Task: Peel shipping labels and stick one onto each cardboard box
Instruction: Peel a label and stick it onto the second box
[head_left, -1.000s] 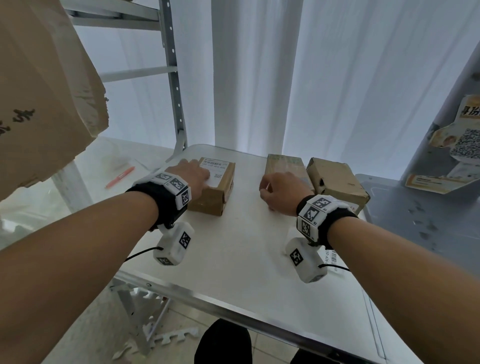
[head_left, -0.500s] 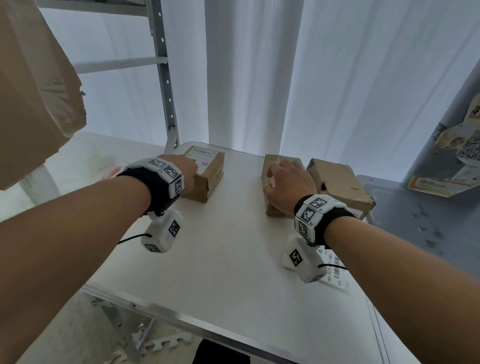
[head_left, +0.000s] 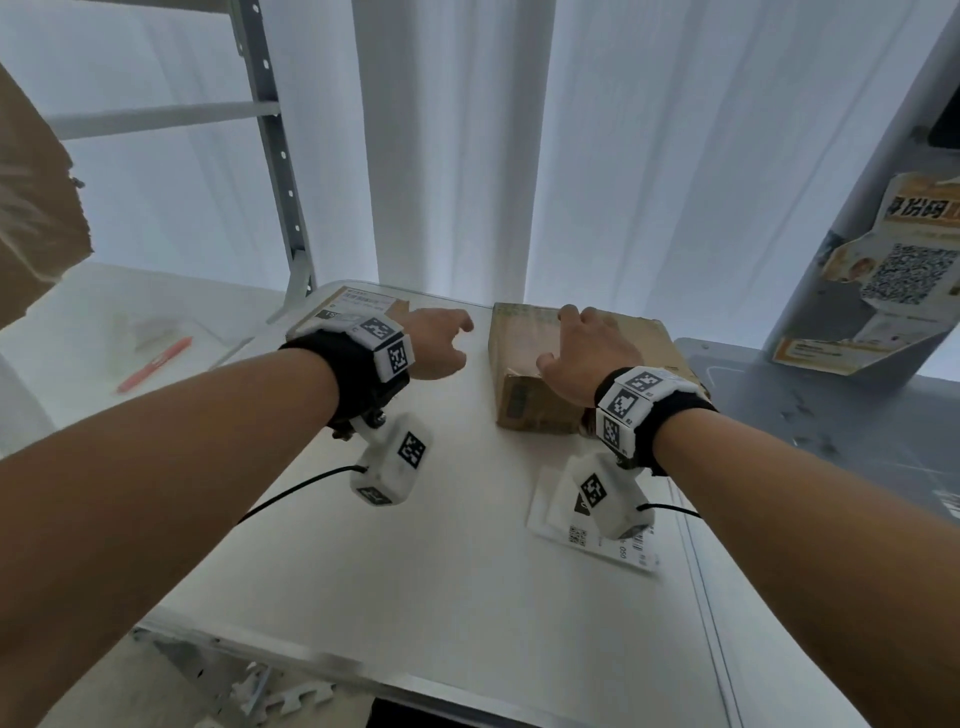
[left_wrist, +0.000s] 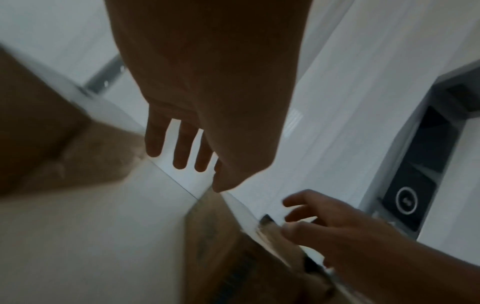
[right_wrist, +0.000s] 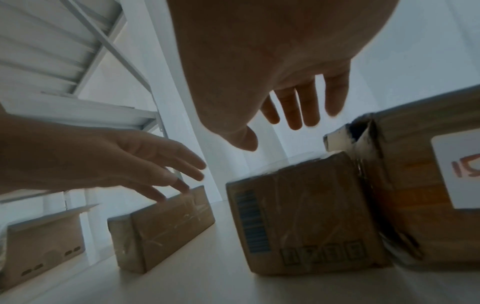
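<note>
Three cardboard boxes stand at the far edge of the white table (head_left: 467, 597). The left box (head_left: 358, 306) carries a white shipping label on its top. My left hand (head_left: 452, 338) hovers open just right of it, fingers straight (left_wrist: 179, 152), holding nothing. My right hand (head_left: 566, 338) is spread open over the top of the taped middle box (head_left: 519, 364); its fingers (right_wrist: 306, 111) look slightly above the box (right_wrist: 306, 222), and contact is unclear. The right box (right_wrist: 428, 185) has a torn flap and a white sticker on its side. A label sheet (head_left: 623, 551) lies under my right wrist.
A metal shelving upright (head_left: 280, 171) stands behind the left box, with a red pen (head_left: 156, 364) on the surface to its left. A grey machine (head_left: 810, 415) adjoins the table's right side. White curtains hang behind. A large brown carton (head_left: 31, 218) hangs at upper left.
My left hand has come off the labelled box and moved right, opening. My right hand has slid forward over the middle box with fingers spread. The view has tilted upward.
</note>
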